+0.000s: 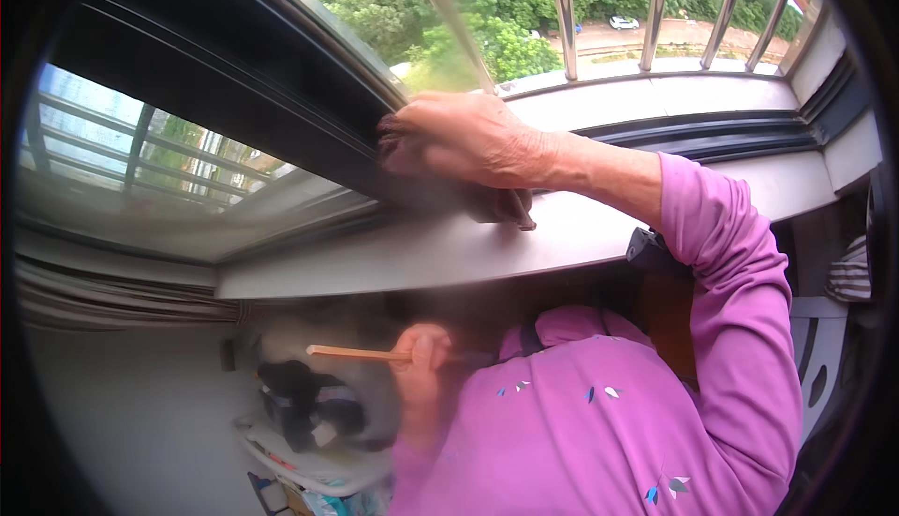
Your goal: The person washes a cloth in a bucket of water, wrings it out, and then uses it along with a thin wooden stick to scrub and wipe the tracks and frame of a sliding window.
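My right hand (473, 137) is closed around a dark brown cloth (508, 205) at the edge of the black window frame (253, 76). Part of the cloth bunches out past the fingertips, and another end hangs down over the white windowsill (585, 226). Lower down, in front of the sill, my left hand (421, 347) grips a thin wooden stick (354, 353). Its light-coloured end points left, away from the window frame. The stick's other end is blurred near my body.
Metal bars (562, 15) stand outside the window, with trees beyond. A dark sliding track (693, 137) runs along the sill. Below left, a white tub (323, 469) sits under black items (309, 404). A grey chair (817, 357) is at right, a striped curtain (122, 296) at left.
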Demonstrator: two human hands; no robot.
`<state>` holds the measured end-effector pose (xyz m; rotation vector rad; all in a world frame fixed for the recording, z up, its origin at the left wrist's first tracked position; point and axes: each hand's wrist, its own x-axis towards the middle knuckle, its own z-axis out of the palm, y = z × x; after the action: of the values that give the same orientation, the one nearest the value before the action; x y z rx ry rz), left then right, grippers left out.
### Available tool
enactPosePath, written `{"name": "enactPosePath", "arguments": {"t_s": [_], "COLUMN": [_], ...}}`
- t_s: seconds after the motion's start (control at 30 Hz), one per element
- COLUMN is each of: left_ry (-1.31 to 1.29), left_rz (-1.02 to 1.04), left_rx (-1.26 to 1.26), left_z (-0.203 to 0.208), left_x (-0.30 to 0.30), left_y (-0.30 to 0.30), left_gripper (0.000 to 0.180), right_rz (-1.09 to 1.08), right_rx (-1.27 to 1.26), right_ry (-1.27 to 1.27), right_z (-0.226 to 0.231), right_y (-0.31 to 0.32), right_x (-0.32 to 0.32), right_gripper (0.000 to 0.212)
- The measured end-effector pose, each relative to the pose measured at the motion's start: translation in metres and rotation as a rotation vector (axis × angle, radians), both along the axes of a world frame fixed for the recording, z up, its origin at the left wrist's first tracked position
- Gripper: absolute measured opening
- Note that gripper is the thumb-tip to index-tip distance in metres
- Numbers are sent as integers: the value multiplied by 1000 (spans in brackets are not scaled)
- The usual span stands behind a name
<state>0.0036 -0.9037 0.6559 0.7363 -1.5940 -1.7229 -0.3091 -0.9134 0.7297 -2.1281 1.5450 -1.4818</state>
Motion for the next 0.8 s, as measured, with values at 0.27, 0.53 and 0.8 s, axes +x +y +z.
{"name": "enactPosePath", "arguments": {"t_s": [0.27,0.53,0.8], "left_ry": [33,83,-16], "left_rz": [-146,-83,-210], "left_rx": [19,4,-100], "left_z": [-11,-10,-16], "left_x": [-5,8,13], "left_y": [-13,-27,-33], "left_gripper": [19,19,18], "right_rz": [-67,-265,-248], "right_rx": [532,311,687], "right_ry": [421,-128,427], "right_z": [-31,4,-42], "right_y": [36,75,54], "right_x": [-15,-41,-34], "right_gripper": [21,39,31]}}
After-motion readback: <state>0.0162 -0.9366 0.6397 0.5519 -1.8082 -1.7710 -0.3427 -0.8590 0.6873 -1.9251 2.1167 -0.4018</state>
